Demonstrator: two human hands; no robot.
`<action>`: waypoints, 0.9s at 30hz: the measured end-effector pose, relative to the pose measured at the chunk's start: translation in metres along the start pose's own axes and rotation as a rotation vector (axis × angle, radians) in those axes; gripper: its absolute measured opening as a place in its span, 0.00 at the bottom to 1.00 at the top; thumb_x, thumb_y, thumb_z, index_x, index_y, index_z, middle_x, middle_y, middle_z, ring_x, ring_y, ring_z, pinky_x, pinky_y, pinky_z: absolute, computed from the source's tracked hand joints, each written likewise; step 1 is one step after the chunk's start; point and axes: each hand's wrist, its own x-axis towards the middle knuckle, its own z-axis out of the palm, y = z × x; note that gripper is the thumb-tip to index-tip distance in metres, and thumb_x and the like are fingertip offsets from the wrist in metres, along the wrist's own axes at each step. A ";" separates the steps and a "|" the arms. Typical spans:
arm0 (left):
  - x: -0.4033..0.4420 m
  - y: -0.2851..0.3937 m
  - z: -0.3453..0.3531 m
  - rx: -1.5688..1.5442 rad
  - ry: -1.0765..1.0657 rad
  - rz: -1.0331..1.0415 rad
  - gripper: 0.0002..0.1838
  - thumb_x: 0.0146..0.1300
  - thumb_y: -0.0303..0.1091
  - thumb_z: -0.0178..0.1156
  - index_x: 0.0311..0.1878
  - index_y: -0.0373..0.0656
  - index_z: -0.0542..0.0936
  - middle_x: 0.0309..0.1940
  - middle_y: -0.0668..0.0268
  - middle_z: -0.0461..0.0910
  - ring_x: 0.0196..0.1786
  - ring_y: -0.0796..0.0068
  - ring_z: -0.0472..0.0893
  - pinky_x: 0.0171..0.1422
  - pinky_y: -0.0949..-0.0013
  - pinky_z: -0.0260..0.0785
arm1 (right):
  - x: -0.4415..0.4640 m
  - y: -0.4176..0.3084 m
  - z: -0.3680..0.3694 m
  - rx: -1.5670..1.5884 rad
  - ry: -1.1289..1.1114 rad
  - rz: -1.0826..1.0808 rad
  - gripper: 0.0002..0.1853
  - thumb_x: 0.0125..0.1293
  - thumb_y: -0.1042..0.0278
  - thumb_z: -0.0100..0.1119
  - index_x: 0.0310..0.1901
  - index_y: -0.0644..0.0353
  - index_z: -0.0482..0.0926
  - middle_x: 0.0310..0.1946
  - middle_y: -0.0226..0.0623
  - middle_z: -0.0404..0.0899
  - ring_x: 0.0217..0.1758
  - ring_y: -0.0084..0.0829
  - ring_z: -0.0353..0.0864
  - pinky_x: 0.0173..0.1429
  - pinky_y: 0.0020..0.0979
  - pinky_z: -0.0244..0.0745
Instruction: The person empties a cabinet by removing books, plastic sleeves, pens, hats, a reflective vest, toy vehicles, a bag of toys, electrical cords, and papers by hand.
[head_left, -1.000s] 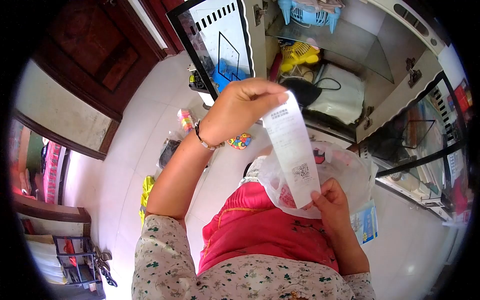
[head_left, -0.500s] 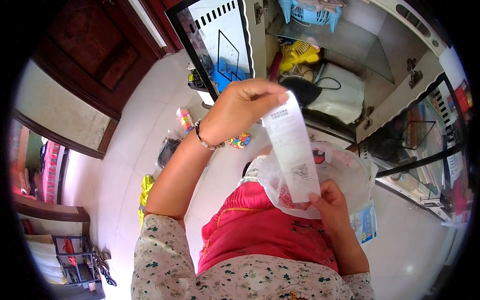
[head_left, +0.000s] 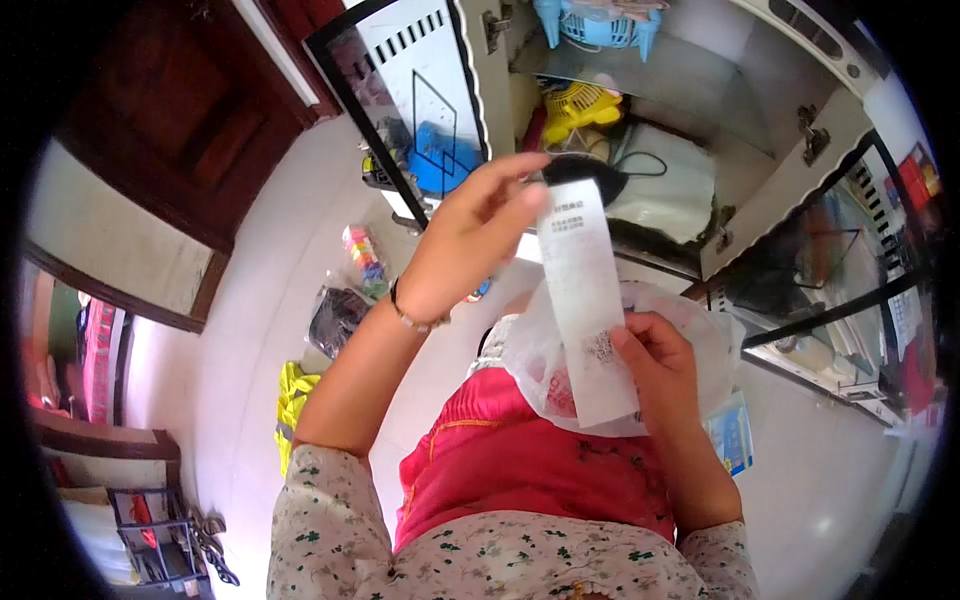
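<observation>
A long white paper receipt (head_left: 578,270) with printed lines hangs in front of me, over a translucent plastic bag (head_left: 535,350) on my lap. My right hand (head_left: 660,370) pinches the receipt's right edge low down, near a printed square code. Beside the receipt's top left corner is my left hand (head_left: 475,235), its thumb and fingers apart and slightly blurred. The left thumb tip is very close to the paper. Inside the bag, part of something with red print shows faintly.
An open glass-door cabinet (head_left: 735,110) stands ahead, holding a yellow plastic item (head_left: 580,110), a black item (head_left: 585,180) and a blue basket (head_left: 600,25). On the floor to the left lie a dark plastic-wrapped package (head_left: 338,318), colourful pieces (head_left: 362,250) and yellow cloth (head_left: 293,400).
My left thumb and fingers have parted from the receipt's top corner. My right hand has shifted up along its edge, and the paper now hangs a little straighter.
</observation>
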 end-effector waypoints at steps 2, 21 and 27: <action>-0.008 -0.008 0.000 -0.061 0.061 -0.071 0.19 0.66 0.39 0.53 0.57 0.42 0.69 0.28 0.73 0.70 0.27 0.87 0.69 0.29 0.81 0.62 | 0.001 -0.003 0.000 0.016 0.034 -0.022 0.04 0.63 0.72 0.57 0.37 0.62 0.78 0.31 0.26 0.77 0.33 0.15 0.74 0.38 0.18 0.70; -0.055 -0.031 0.046 0.040 -0.077 0.176 0.03 0.60 0.24 0.57 0.37 0.36 0.76 0.44 0.62 0.73 0.37 0.78 0.72 0.42 0.77 0.65 | -0.006 -0.016 0.003 -0.009 0.072 -0.080 0.06 0.63 0.72 0.56 0.40 0.63 0.77 0.34 0.29 0.78 0.35 0.17 0.75 0.40 0.20 0.72; -0.055 -0.034 0.047 0.047 -0.064 0.170 0.03 0.60 0.24 0.56 0.36 0.36 0.76 0.44 0.62 0.73 0.37 0.78 0.72 0.43 0.78 0.65 | -0.007 -0.013 0.002 0.011 0.073 -0.048 0.06 0.63 0.72 0.56 0.40 0.63 0.77 0.33 0.29 0.78 0.36 0.17 0.75 0.41 0.20 0.71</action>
